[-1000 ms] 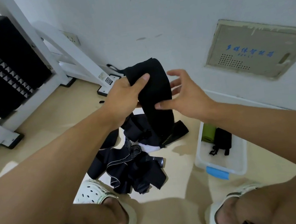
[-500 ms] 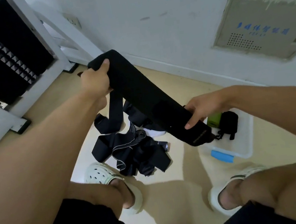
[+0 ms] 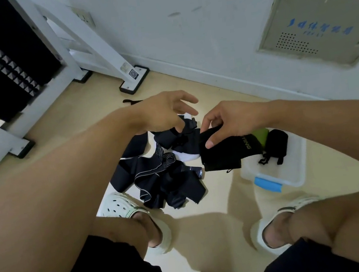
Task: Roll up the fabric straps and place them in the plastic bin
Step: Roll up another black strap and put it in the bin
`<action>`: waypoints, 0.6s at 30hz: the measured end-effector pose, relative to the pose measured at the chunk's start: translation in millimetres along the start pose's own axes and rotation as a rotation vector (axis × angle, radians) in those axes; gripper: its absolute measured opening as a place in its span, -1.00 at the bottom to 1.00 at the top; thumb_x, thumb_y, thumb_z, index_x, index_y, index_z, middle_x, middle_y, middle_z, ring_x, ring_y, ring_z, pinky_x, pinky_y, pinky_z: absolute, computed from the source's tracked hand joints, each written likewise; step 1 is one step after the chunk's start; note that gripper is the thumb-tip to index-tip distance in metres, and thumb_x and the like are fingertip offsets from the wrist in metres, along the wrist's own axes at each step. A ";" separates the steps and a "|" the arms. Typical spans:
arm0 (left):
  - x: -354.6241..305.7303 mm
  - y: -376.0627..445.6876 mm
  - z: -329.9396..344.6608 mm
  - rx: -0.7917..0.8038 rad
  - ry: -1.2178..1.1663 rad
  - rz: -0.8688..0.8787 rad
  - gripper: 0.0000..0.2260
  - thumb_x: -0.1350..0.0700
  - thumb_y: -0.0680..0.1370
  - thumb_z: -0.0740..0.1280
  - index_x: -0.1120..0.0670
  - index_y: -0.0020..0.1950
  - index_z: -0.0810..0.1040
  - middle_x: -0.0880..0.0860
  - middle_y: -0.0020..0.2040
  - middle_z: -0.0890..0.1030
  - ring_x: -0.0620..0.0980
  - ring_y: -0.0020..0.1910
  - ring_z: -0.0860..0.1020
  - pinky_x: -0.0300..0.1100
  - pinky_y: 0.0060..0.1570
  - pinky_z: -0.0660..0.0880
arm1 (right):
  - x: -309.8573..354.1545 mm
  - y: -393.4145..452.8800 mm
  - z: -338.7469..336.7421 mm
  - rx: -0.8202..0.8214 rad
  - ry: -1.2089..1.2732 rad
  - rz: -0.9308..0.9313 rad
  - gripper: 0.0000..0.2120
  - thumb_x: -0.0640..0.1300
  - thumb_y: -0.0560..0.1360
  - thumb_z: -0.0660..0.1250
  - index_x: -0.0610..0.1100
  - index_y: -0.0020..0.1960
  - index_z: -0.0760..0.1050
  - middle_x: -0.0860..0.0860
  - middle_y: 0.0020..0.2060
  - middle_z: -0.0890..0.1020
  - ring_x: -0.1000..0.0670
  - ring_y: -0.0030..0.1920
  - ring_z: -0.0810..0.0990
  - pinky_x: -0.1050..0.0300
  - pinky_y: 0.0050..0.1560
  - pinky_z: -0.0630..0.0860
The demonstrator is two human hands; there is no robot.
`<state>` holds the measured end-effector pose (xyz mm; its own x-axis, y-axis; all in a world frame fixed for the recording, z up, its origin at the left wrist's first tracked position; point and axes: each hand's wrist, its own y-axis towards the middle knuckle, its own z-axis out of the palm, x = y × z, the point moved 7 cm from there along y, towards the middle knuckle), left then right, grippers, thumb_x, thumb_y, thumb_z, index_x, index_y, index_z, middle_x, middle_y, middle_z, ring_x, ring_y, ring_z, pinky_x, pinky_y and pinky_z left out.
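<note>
A wide black fabric strap (image 3: 222, 153) with lettering hangs folded from my right hand (image 3: 231, 122), which pinches its upper end above the floor. My left hand (image 3: 164, 112) hovers just left of it with fingers spread and relaxed, holding nothing. Below lies a tangled pile of dark straps (image 3: 166, 178) with pale edging. The clear plastic bin (image 3: 296, 166) with a blue latch stands on the floor to the right; a rolled black strap (image 3: 275, 143) and a green item (image 3: 261, 135) lie inside it.
My two feet in white clogs (image 3: 123, 204) stand on the beige floor on either side of the pile. A white metal frame with black-footed legs (image 3: 134, 80) and a dark panel stands at the left. The wall with a grey hatch (image 3: 314, 24) is close ahead.
My left hand has let go of the strap's far end and come down beside my right hand. The strap, stretched between both hands before, now hangs folded from my right hand.
</note>
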<state>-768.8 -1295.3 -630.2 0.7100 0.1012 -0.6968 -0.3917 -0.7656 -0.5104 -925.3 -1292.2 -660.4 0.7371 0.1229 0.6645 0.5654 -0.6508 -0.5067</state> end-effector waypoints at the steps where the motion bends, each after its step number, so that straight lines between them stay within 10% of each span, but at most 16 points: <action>1: 0.3 0.2 3.9 0.033 -0.004 -0.003 -0.34 0.43 0.49 0.38 -0.08 0.49 0.40 -0.15 0.24 0.68 -0.15 0.34 0.52 -0.29 0.18 0.47 | 0.8 -0.7 -0.5 -0.003 0.007 0.006 -0.74 0.07 0.39 0.59 0.10 0.03 0.65 0.23 -0.21 0.71 0.35 -0.26 0.62 0.34 -0.12 0.46; 5: 1.6 2.0 13.2 0.086 0.017 -0.037 -0.39 0.20 0.46 0.43 -0.11 0.47 0.39 -0.20 0.15 0.72 -0.11 0.25 0.61 -0.10 0.32 0.44 | 2.4 -5.2 -4.0 0.007 0.075 0.006 -0.73 0.00 0.39 0.60 0.03 0.04 0.63 0.29 -0.34 0.68 0.32 -0.34 0.61 0.48 -0.31 0.41; 10: 3.3 1.1 25.0 0.176 0.084 -0.054 -0.53 0.05 0.40 0.51 -0.08 0.30 0.55 -0.11 0.05 0.75 -0.09 0.17 0.65 0.03 0.43 0.43 | 0.0 -7.6 -7.1 0.057 0.191 0.027 -0.66 -0.17 0.42 0.57 -0.13 0.04 0.45 -0.03 -0.14 0.76 -0.03 -0.18 0.73 0.16 -0.19 0.58; 18: -5.0 0.9 25.7 0.105 0.177 0.007 -0.79 -0.08 0.49 0.54 -0.02 0.04 0.66 -0.02 -0.11 0.75 -0.17 -0.16 0.66 -0.22 0.03 0.51 | 0.3 -10.0 -11.4 0.107 0.315 0.003 -0.69 -0.29 0.45 0.52 -0.11 0.01 0.41 -0.08 -0.12 0.75 -0.03 -0.16 0.70 0.10 -0.07 0.56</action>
<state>-787.8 -1280.2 -640.2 0.7950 -0.0240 -0.6061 -0.4493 -0.6947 -0.5618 -934.9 -1294.2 -648.9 0.5977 -0.1276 0.7915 0.6111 -0.5665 -0.5528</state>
